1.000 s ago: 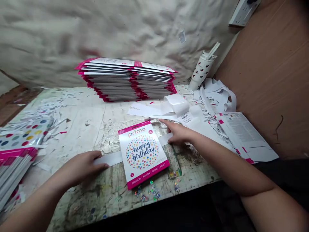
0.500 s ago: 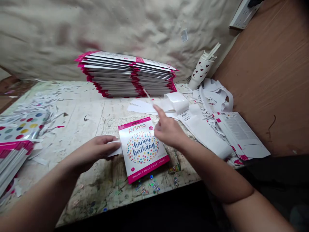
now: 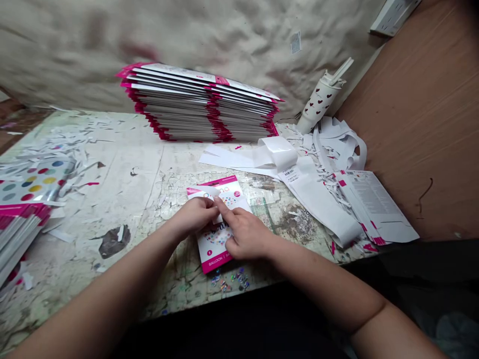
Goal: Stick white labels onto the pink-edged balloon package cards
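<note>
A white paper strip lies across the top of a pink-edged Prima "happy birthday" balloon card, and my left hand pinches it. My right hand sits on the card, its index finger reaching up to the strip beside my left fingers. Both hands cover most of the card's printed balloon. Only the top edge and the bottom corner of the card show.
A tall stack of pink-edged cards stands behind, with white offcuts and a printed sheet to the right. Polka-dot cards lie at left. Glitter confetti is scattered near the table's front edge.
My left hand has moved right, carrying the strip onto the card. My right hand has come down onto the card. The card now sits slightly further left.
</note>
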Motion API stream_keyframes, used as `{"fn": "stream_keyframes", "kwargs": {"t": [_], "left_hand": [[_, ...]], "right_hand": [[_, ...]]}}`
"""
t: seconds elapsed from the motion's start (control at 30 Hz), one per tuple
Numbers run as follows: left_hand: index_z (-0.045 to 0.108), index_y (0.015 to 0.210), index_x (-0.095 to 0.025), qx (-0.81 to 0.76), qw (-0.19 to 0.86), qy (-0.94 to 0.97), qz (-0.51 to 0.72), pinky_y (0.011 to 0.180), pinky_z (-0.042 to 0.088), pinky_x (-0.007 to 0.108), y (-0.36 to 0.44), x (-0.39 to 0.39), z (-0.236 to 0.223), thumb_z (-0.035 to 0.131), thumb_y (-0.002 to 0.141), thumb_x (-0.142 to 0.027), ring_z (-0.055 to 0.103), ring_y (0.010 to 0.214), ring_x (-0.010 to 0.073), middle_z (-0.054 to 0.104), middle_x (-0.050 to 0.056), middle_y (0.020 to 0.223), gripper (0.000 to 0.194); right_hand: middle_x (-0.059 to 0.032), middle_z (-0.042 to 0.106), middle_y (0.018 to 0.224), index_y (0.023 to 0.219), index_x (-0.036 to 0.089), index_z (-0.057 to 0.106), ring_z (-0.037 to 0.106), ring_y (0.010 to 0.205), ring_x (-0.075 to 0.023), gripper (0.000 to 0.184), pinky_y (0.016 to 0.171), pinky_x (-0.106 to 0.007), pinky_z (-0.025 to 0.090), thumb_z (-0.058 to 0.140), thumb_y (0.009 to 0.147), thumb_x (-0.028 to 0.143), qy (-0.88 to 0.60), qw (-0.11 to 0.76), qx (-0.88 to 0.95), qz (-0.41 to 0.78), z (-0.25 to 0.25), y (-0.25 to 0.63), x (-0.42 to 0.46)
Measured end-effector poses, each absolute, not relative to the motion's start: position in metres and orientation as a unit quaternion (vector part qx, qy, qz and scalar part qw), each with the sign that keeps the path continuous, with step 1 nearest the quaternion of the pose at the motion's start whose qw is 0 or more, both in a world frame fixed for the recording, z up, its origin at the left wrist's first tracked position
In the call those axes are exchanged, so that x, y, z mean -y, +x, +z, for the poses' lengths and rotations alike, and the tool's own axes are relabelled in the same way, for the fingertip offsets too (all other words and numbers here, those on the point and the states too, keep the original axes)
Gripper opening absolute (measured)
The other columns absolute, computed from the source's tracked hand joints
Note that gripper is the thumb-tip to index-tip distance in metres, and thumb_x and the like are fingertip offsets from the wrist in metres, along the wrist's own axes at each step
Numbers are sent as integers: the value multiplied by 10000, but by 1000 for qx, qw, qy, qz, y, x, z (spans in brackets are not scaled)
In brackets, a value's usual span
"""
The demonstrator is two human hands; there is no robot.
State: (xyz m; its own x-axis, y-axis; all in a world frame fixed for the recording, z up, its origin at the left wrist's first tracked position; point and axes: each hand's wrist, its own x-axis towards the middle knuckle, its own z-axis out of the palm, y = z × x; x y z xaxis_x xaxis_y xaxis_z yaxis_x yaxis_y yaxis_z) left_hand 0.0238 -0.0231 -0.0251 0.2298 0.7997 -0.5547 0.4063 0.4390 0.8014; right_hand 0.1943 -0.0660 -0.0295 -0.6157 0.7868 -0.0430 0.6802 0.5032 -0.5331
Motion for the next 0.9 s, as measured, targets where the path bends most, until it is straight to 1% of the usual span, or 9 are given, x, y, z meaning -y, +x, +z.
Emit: {"fn": "stream_keyframes", "kwargs": {"t": [0.07, 0.13, 0.23, 0.3, 0.53, 0.63, 0.73, 0.83, 0.9], "left_hand": [[536, 547, -182, -608, 592, 506, 157, 445, 402, 241, 26, 22, -28, 638, 595, -310, 526, 431, 142, 560, 1, 455, 171], [524, 526, -189, -612, 588, 507, 148, 440, 409, 241, 26, 22, -28, 640, 588, -290, 544, 429, 152, 560, 1, 443, 166], [501, 506, -193, -613, 590, 505, 145, 432, 412, 234, 25, 23, -24, 636, 597, -285, 555, 427, 151, 551, -3, 433, 187], [508, 523, -192, -613, 592, 502, 149, 435, 419, 233, 26, 23, -21, 626, 610, -284, 555, 426, 147, 545, -8, 431, 173], [539, 589, -184, -629, 586, 493, 135, 382, 366, 222, 33, 18, -22, 623, 618, -297, 517, 367, 139, 572, 15, 427, 144], [554, 616, -180, -639, 579, 491, 125, 370, 338, 211, 35, 16, -27, 620, 621, -309, 483, 342, 125, 576, 21, 418, 145], [566, 618, -173, -635, 576, 499, 126, 385, 352, 213, 36, 17, -28, 602, 633, -329, 503, 377, 130, 592, 32, 445, 161], [582, 610, -165, -627, 576, 509, 130, 408, 384, 230, 38, 18, -26, 560, 636, -334, 547, 437, 149, 615, 45, 512, 171], [591, 621, -165, -622, 573, 517, 131, 413, 390, 237, 39, 18, -23, 534, 631, -331, 552, 447, 155, 611, 43, 525, 175]], "right_hand": [[-76, 600, 1191, 1470, 203, -67, 543, 1062, -234, 920, 899, -367, 436, 473, 725, 186, -425, 120, 847, 296, -24, 206, 62], [-69, 552, 1281, 1469, 226, -65, 532, 1108, -231, 877, 930, -398, 421, 436, 751, 182, -429, 145, 841, 296, -22, 219, 59], [-108, 533, 1304, 1474, 153, 1, 480, 1183, -258, 839, 1009, -477, 343, 421, 749, 180, -412, 147, 864, 251, -30, 230, 60], [-124, 508, 1330, 1472, 116, 34, 461, 1209, -260, 831, 1045, -488, 301, 419, 739, 182, -389, 139, 878, 242, -38, 231, 63], [-133, 330, 1461, 1472, 115, 47, 364, 1304, -262, 836, 1064, -491, 270, 417, 727, 199, -391, 116, 884, 230, -44, 222, 67], [-139, 314, 1468, 1469, 96, 64, 368, 1299, -264, 826, 1074, -475, 253, 417, 729, 204, -393, 110, 885, 223, -43, 222, 67], [-145, 324, 1461, 1467, 86, 71, 388, 1275, -265, 823, 1074, -463, 247, 418, 730, 202, -385, 119, 890, 214, -44, 224, 66], [-122, 444, 1378, 1473, 123, 65, 464, 1180, -264, 835, 1034, -459, 297, 422, 722, 199, -387, 126, 886, 220, -45, 226, 63], [-92, 464, 1356, 1476, 165, 49, 483, 1134, -255, 850, 991, -438, 345, 424, 714, 202, -389, 137, 880, 234, -45, 228, 61]]}}
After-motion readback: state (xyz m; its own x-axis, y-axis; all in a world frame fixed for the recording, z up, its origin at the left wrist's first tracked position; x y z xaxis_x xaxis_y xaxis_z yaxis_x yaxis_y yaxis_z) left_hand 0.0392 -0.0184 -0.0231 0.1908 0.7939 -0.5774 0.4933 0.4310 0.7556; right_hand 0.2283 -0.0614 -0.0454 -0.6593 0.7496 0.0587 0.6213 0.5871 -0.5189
